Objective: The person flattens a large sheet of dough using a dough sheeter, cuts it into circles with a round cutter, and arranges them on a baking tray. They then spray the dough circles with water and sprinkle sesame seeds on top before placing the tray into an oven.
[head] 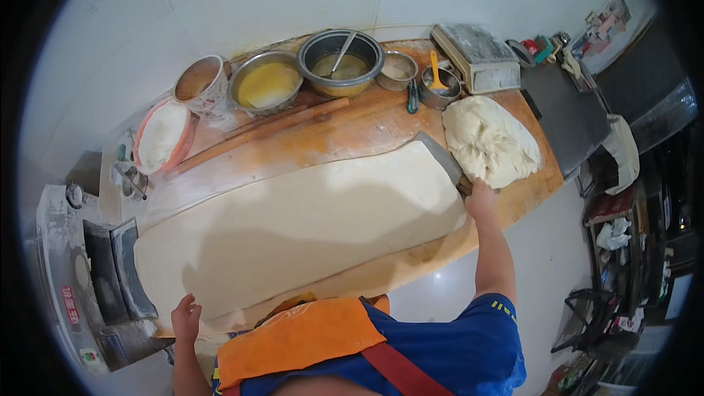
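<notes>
A long sheet of rolled dough [324, 220] lies flat across the wooden worktop [528, 198]. At its right end, my right hand [482, 201] grips the handle of a broad-bladed knife [440, 157], probably a cleaver. Its grey blade is partly under or against the sheet's edge; which one I cannot tell. Just beyond that hand rests a large lump of soft dough [489, 137]. My left hand [187, 319] is near the sheet's lower left corner, holding nothing, its fingers slightly curled and apart.
A dough-rolling machine [63, 264] stands at the left. Along the wall are a bowl of flour [162, 137], a patterned bucket [201, 85], a pan of yellow liquid [267, 85], a dark pot [341, 60] and a scale [478, 58]. A long rolling pin [258, 135] lies behind the sheet.
</notes>
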The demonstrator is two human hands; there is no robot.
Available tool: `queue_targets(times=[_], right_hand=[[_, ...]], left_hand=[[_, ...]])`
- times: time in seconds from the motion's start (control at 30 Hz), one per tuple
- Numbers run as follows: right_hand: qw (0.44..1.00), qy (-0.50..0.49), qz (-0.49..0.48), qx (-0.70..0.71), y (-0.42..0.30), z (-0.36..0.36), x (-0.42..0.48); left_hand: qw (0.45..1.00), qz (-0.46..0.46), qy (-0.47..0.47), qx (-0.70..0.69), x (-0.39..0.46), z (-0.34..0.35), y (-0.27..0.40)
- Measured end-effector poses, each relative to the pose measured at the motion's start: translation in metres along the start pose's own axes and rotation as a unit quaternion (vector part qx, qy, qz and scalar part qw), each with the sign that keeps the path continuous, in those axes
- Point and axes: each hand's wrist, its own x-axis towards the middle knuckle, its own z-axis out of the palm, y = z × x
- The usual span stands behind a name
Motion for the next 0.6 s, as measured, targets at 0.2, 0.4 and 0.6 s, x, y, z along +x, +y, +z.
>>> queue_targets(times=[0.2, 0.4, 0.6], right_hand=[[0.997, 0.012, -0.063, 0.032, -0.002, -0.002, -0.012], [0.979, 0.094, 0.002, 0.182, -0.051, -0.055, -0.042], [0.96, 0.252, 0.066, 0.099, -0.041, -0.118, 0.046]], left_hand=[[0.989, -0.082, 0.084, -0.086, -0.028, 0.029, -0.055], [0.977, -0.092, 0.136, -0.139, -0.037, 0.05, -0.053], [0.975, -0.048, 0.212, -0.043, -0.023, 0.052, -0.07]])
